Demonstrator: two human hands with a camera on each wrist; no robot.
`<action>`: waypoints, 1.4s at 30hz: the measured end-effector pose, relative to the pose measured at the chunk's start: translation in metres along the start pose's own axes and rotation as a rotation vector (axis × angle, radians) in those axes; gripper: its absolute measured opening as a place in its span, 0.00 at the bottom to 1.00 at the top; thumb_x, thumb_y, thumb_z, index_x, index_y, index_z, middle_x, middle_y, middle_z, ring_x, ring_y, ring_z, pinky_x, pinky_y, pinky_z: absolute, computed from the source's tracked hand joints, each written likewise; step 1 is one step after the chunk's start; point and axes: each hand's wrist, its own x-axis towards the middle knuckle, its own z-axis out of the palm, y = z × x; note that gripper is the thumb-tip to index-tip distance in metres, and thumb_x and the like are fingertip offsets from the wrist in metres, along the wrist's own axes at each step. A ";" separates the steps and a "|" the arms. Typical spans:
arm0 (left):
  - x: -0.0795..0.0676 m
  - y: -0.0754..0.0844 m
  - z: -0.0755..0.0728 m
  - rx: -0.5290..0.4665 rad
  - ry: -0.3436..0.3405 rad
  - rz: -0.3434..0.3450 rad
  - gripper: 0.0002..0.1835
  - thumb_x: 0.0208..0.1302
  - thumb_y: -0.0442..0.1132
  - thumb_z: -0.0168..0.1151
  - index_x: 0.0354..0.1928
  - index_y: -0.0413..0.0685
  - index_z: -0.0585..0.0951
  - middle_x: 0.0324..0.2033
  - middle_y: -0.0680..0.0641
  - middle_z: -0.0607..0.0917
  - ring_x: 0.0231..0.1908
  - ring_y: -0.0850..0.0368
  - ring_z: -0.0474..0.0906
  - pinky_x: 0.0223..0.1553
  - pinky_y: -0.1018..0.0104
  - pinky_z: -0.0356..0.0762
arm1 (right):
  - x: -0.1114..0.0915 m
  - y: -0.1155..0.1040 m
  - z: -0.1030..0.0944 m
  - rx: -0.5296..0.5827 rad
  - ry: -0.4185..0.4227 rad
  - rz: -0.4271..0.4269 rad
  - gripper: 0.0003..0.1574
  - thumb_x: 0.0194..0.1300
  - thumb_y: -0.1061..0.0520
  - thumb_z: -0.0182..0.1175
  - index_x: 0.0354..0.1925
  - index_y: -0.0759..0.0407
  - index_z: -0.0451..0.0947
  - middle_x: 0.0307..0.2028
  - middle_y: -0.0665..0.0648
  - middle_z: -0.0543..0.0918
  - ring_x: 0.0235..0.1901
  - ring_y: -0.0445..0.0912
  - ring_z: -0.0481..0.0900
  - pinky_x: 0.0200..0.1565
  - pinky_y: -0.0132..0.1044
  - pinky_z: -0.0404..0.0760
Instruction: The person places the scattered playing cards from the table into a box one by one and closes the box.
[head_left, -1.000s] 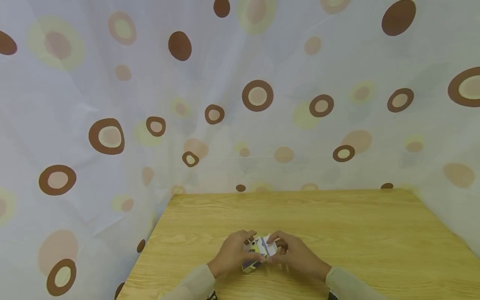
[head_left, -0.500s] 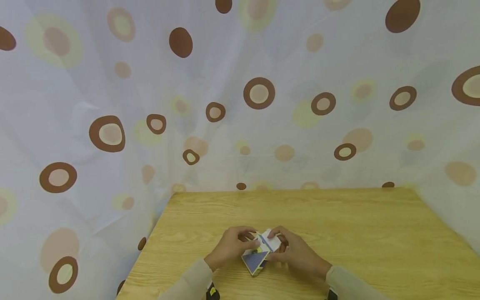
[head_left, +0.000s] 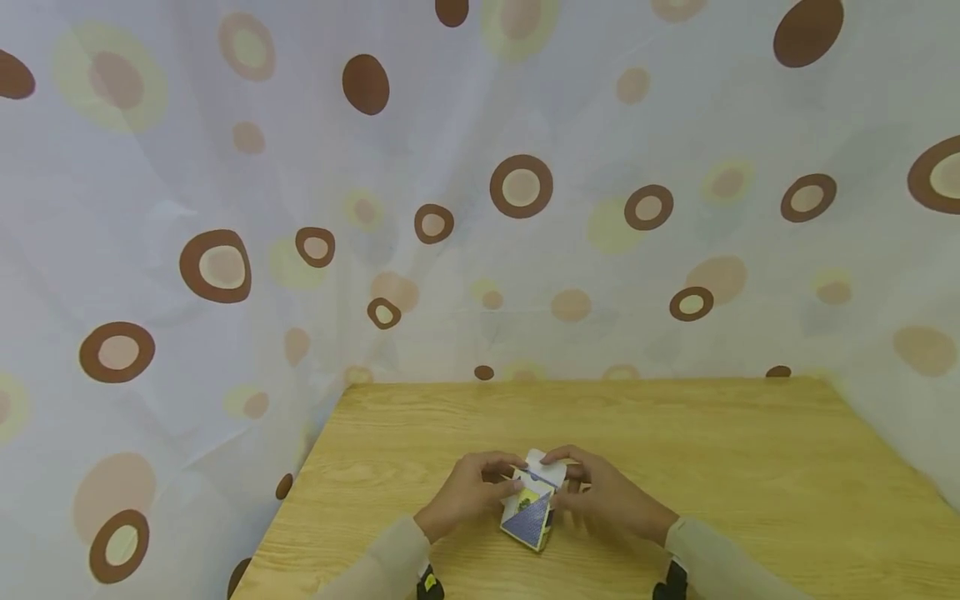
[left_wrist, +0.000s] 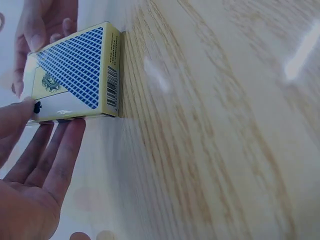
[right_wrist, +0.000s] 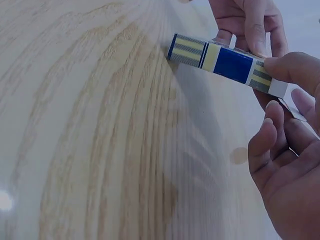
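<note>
A blue, white and yellow playing card box (head_left: 531, 518) is held between both hands over the table, tilted, with its white top flap (head_left: 550, 470) raised. My left hand (head_left: 462, 493) grips it from the left, thumb on the front face and fingers behind. From the other side, my right hand (head_left: 611, 497) pinches the flap end, its thumb at the box's narrow side in the right wrist view. The blue checked pattern, a yellow panel and a barcode on the bottom end show on the card box (left_wrist: 75, 67) in the left wrist view. The box's inside is hidden.
The wooden table (head_left: 585, 417) spreads beneath and around the hands, with a glossy grain. Behind it and at both sides hangs a pale curtain (head_left: 450, 275) printed with brown and beige circles.
The box has turned more upright and shifted slightly right, so its blue patterned face shows. The left thumb has moved up from its lower part toward the flap end. Both hands keep hold.
</note>
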 end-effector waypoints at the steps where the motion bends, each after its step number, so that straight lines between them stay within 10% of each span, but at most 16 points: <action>1: 0.000 0.000 0.001 -0.005 0.013 0.002 0.13 0.68 0.43 0.71 0.54 0.56 0.87 0.47 0.54 0.87 0.46 0.56 0.84 0.44 0.63 0.83 | 0.000 0.000 0.000 0.018 0.006 0.005 0.33 0.71 0.53 0.67 0.69 0.52 0.68 0.55 0.59 0.85 0.50 0.55 0.82 0.48 0.45 0.81; 10: 0.001 0.001 0.005 -0.140 0.065 0.029 0.09 0.66 0.35 0.71 0.47 0.47 0.85 0.45 0.49 0.86 0.44 0.52 0.84 0.40 0.54 0.87 | -0.003 0.004 0.000 0.029 0.120 0.088 0.32 0.73 0.46 0.64 0.70 0.54 0.71 0.52 0.61 0.86 0.43 0.54 0.83 0.40 0.44 0.79; 17: 0.001 0.004 0.007 -0.150 0.071 0.045 0.10 0.66 0.33 0.71 0.48 0.45 0.85 0.47 0.47 0.86 0.47 0.49 0.84 0.41 0.54 0.87 | -0.003 0.005 0.003 0.073 0.215 0.156 0.33 0.74 0.39 0.61 0.68 0.54 0.74 0.32 0.57 0.84 0.21 0.45 0.70 0.23 0.35 0.72; 28: 0.000 0.007 0.012 -0.102 0.078 0.089 0.09 0.66 0.32 0.71 0.47 0.45 0.84 0.46 0.48 0.86 0.45 0.50 0.85 0.41 0.60 0.86 | 0.003 -0.003 0.017 0.133 0.377 0.144 0.27 0.71 0.41 0.66 0.49 0.62 0.72 0.17 0.52 0.69 0.18 0.43 0.64 0.26 0.35 0.69; 42: 0.002 0.005 0.013 -0.114 0.102 0.062 0.07 0.68 0.34 0.68 0.46 0.42 0.84 0.43 0.46 0.88 0.42 0.49 0.86 0.40 0.58 0.86 | -0.003 0.003 0.010 0.096 0.296 0.093 0.24 0.74 0.44 0.63 0.55 0.62 0.84 0.39 0.57 0.84 0.34 0.47 0.79 0.36 0.38 0.82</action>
